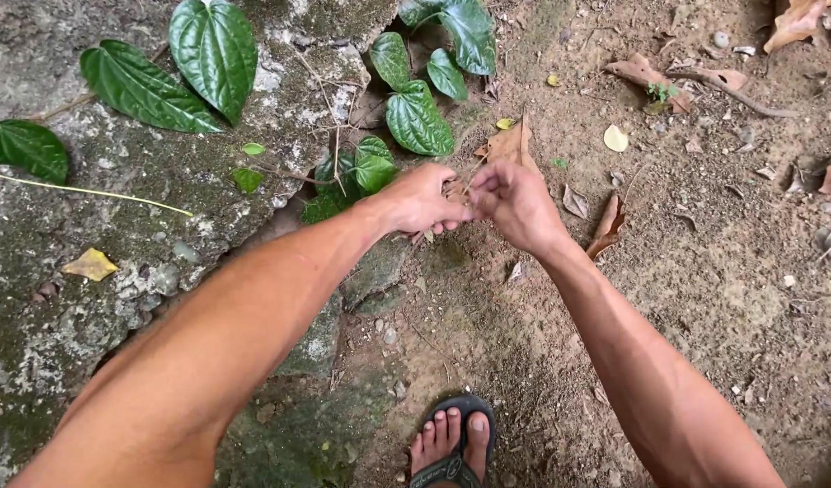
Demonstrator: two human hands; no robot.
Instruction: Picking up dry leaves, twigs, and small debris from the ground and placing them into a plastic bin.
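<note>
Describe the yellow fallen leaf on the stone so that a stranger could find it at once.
Start at the large grey mossy stone on the left. Below the dark green heart-shaped leaves, near the left forearm, lies the small yellow leaf. It alone there is yellow and flat on the stone.

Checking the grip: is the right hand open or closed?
Closed: the right hand has its fingers curled in, pinching a dry brown leaf against the left hand.
</note>
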